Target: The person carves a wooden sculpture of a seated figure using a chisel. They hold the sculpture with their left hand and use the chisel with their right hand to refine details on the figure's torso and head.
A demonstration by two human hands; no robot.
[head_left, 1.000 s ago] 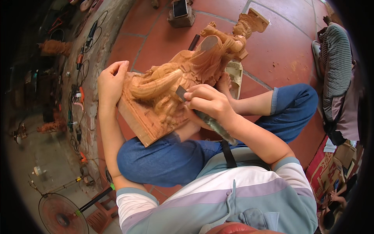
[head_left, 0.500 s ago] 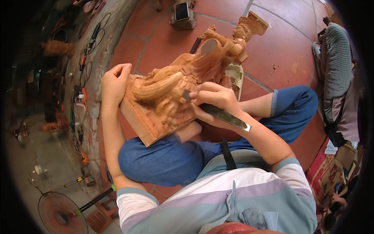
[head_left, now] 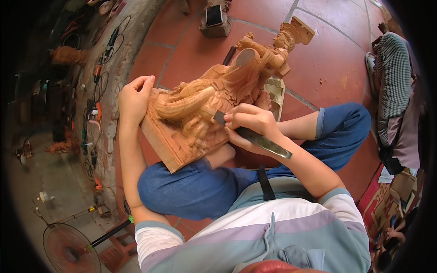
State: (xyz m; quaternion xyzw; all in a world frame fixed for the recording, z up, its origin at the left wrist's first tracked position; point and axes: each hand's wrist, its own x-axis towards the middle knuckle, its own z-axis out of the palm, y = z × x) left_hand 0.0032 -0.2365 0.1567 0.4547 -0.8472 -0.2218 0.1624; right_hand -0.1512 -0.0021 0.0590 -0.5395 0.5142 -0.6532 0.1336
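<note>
Right hand (head_left: 255,123): fingers (head_left: 237,117) pinched firmly around a long flat dark-metal blade tool (head_left: 266,144). Square front end pokes out past the fingertips, over the carving; actual edge contact can't be confirmed. Middle of the tool is partly covered by the hand; rear end is shiny, lies over the wrist.

Left hand (head_left: 135,99): bent at the far left edge of the carving's base, fingers mostly hidden; can't tell if they grip or just rest.

Carving: reddish-brown wooden figure (head_left: 227,88) with flowing folds, lying tilted in front of the person, thick base corner on the blue denim trouser leg (head_left: 186,186), narrow end pointing up-right. Underside hidden.

Behind it, a dark cylinder (head_left: 229,55) sticks out, rest covered. Beige tray (head_left: 275,99) half blocked by carving and foot. Further out on red floor tiles (head_left: 327,59): brown block (head_left: 215,30) carrying a dark-screened phone (head_left: 214,16). Lower left, round fan (head_left: 73,250), cut off. Far-left clutter too dark to identify.
</note>
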